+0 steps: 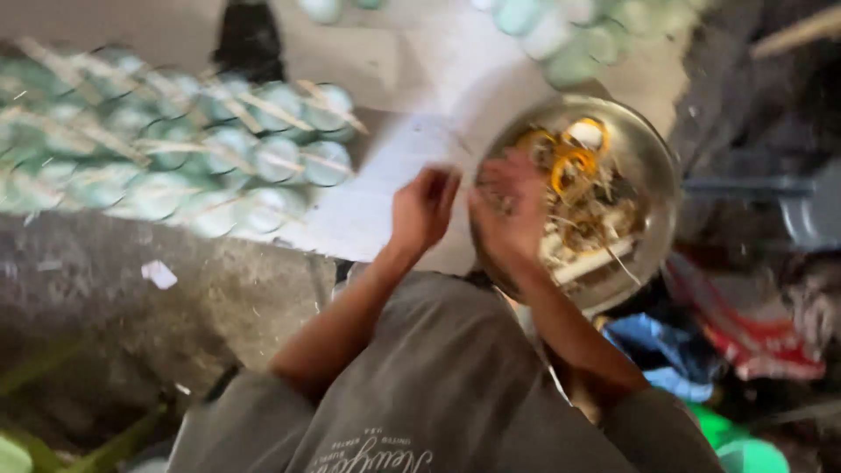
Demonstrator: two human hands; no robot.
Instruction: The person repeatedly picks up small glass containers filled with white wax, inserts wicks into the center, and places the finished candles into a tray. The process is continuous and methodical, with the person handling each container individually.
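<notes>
2 bare hands meet at the rim of a round metal bowl (653, 175) full of yellow rings and pale scraps: the left hand (422, 210) has its fingers curled, the right hand (508, 206) lies over the bowl's near edge, but blur hides whether either grip holds anything. Rows of pale green round discs (219, 158) laced with thin sticks lie well to the left, beside a white sheet (385, 193) under the hands.

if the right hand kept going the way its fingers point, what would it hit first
Probably the scraps in the metal bowl: the right hand already hovers over its near rim, though blur hides the depth.
</notes>
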